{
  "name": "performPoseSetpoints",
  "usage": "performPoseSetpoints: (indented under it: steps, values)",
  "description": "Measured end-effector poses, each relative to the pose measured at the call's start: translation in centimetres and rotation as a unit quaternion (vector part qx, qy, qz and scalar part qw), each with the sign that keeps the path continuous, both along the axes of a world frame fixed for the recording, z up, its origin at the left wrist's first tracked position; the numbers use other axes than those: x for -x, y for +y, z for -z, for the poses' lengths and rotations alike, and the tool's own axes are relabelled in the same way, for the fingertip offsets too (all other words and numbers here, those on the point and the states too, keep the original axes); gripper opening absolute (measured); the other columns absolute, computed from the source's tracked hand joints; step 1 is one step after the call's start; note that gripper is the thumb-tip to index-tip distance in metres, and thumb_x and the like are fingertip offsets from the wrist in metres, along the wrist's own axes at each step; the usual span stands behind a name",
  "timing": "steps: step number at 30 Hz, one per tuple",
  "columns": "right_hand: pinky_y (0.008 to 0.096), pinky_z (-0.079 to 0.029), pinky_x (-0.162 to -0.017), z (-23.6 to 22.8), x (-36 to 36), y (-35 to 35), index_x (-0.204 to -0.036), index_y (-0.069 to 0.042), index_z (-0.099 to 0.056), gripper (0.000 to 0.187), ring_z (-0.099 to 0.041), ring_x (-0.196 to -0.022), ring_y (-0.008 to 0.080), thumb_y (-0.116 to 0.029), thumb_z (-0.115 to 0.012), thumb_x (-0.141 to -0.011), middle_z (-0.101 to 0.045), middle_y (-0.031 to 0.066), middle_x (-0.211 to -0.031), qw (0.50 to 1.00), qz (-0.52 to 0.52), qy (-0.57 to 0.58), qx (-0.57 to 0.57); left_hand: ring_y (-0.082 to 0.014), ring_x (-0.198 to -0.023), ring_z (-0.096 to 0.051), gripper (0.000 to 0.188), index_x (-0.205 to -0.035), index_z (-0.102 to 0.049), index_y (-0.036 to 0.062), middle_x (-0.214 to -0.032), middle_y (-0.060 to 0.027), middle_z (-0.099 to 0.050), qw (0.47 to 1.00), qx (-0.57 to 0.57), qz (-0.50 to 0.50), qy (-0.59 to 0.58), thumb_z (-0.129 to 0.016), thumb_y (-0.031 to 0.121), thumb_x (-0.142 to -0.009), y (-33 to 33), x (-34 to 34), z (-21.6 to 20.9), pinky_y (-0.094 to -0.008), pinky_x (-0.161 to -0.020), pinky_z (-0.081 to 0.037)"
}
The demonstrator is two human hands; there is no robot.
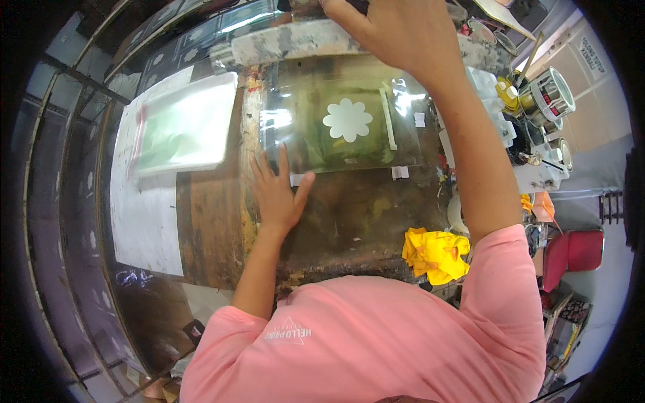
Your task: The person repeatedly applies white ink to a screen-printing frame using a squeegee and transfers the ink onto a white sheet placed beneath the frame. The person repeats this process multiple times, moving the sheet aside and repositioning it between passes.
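My left hand (277,195) lies flat with its fingers spread, at the near left corner of a clear plastic sheet (279,101). A white flower shape (347,121) shows on the sheet, over a greenish rectangle on the worktable (336,232). My right arm stretches to the far side, where my right hand (396,30) is over a paint-stained bar (292,43). Its thumb points left, but the other fingers are cut off by the picture's top edge, so its grip cannot be made out. Small white tabs (400,172) sit along the sheet's near edge.
A stack of clear plastic sheets (191,124) rests on white paper (144,221) at the left. A crumpled yellow cloth (437,255) lies at the near right edge. Tins (547,94) and plastic containers crowd the right. Metal racks (60,168) stand left; a red chair (574,255) is right.
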State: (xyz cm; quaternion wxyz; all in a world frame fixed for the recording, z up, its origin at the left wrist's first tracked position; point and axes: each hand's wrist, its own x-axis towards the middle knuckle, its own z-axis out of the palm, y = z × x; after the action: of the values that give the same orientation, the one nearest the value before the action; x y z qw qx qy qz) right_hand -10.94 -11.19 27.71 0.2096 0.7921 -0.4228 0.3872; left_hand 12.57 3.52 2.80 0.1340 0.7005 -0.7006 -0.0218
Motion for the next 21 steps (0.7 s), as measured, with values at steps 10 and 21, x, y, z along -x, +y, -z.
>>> performPoseSetpoints:
  steps: [10, 21]
  values:
    - [0.0524, -0.047, -0.081, -1.7, -0.3, -0.8, -0.072, -0.002, -0.071, 0.051, -0.07, -0.074, 0.0388, -0.045, -0.057, -0.096, -0.07, 0.02, -0.072, 1.0, 0.017, 0.006, -0.024, -0.0463, -0.163, -0.015, 0.103, -0.169, -0.034, 0.0085, -0.176, -0.0262, -0.021, 0.994, -0.1, -0.019, -0.044, -0.038, 0.084, -0.099, 0.9, 0.9, 2.2, -0.0765, -0.123, 0.003]
    - [0.0531, -0.048, -0.081, -0.1, -0.3, 0.3, -0.075, -0.002, -0.071, 0.046, -0.071, -0.079, 0.0398, -0.043, -0.064, -0.095, -0.071, 0.0217, -0.076, 1.0, 0.011, -0.002, -0.018, -0.044, -0.151, -0.041, 0.11, -0.165, -0.034, -0.0028, -0.162, -0.0353, -0.04, 0.988, 0.038, -0.019, 0.151, -0.069, 0.07, -0.091, 0.1, 1.5, -2.7, -0.0637, -0.122, -0.026]
